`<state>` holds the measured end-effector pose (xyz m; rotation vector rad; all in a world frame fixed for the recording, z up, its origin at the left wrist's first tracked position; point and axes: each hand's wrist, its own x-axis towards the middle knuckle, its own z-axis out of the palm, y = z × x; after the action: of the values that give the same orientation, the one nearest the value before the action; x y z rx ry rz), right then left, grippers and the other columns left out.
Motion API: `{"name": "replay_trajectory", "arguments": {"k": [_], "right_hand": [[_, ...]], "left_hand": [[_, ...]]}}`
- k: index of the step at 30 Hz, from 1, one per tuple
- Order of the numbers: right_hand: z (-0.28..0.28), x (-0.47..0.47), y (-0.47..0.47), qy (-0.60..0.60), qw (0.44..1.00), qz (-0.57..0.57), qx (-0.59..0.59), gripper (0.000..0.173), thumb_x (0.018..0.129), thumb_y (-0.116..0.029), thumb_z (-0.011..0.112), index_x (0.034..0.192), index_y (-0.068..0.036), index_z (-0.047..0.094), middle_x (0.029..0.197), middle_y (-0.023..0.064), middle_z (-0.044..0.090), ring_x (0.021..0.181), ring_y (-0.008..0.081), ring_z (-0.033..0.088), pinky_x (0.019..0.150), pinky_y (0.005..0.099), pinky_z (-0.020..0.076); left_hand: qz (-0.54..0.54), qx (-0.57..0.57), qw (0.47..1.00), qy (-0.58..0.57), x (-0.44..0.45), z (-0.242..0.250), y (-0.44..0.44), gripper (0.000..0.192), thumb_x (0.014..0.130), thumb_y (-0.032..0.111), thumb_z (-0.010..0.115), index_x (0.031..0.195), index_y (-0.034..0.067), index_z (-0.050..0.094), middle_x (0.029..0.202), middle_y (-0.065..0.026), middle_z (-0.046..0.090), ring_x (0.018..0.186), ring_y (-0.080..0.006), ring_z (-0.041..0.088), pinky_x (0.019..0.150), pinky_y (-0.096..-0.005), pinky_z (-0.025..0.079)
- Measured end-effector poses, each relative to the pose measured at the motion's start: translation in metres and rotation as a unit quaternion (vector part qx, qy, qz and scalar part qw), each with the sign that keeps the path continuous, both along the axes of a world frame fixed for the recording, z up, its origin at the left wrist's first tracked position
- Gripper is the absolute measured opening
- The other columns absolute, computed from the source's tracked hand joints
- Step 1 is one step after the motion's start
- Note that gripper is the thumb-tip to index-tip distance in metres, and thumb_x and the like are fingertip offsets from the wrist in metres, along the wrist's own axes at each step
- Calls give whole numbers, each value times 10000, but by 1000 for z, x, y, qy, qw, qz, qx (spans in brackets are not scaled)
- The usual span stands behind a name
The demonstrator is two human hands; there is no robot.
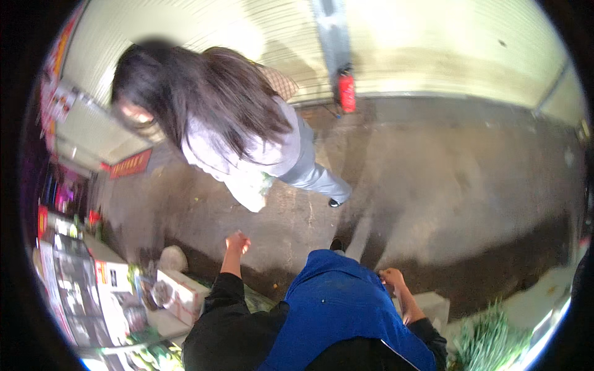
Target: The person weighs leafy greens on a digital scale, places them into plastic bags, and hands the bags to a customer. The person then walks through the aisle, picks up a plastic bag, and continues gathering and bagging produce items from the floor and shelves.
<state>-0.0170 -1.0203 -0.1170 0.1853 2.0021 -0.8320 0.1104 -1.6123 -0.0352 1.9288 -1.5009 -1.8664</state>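
My left hand (238,242) is held out in front of me above the floor, its fingers curled and nothing visible in them. Beside the blue apron (336,297) that I wear, my right hand (393,277) hangs with bent fingers close to the apron's edge. Its fingertips are partly hidden, and whether they grip anything is unclear. A person (241,134) in a light top and grey trousers is just ahead, with a whitish bag (248,192) low at their side.
A red fire extinguisher (346,92) stands by the pale corrugated wall (431,51). On the left are a white box (181,294) and other goods. Long green leafy vegetables (492,341) lie at lower right. Concrete floor (455,185) stretches ahead.
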Motion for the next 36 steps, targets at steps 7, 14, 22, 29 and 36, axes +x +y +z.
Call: {"name": "replay_trajectory", "arguments": {"k": [7,14,22,29,36], "right_hand": [[-59,-96,-20,-26,992,63,-106,345,867,-343,574,891,-7,647,770,105,651,630,198,593,498,318,453],[-55,-205,-64,305,701,644,-22,237,839,-263,598,774,-42,649,717,79,653,608,204,607,523,364,455],[-8,-309,-301,-18,801,595,72,183,885,-191,554,834,-20,598,712,117,597,562,206,563,454,319,394],[-82,-269,-581,-66,902,426,-6,221,911,-221,527,888,-6,572,764,110,600,603,191,572,475,296,437],[-86,-148,-818,24,581,813,27,251,891,-271,561,819,-36,613,674,61,618,559,151,566,476,281,424]], "left_hand": [[-50,54,982,-172,134,-79,88,259,903,286,545,933,32,586,722,-137,633,505,-208,563,425,-337,444],[128,118,984,-44,166,-174,162,371,929,376,424,853,63,607,678,-73,644,462,-180,558,368,-350,388],[372,154,915,-10,143,-156,239,347,850,375,540,727,55,595,596,-76,606,399,-164,505,356,-327,383],[444,284,842,-120,169,-153,254,346,848,284,566,661,-6,591,623,-93,593,537,-198,593,463,-325,485],[523,15,851,31,189,-81,39,286,900,289,559,947,11,608,709,-51,606,594,-163,560,555,-308,473]]}}
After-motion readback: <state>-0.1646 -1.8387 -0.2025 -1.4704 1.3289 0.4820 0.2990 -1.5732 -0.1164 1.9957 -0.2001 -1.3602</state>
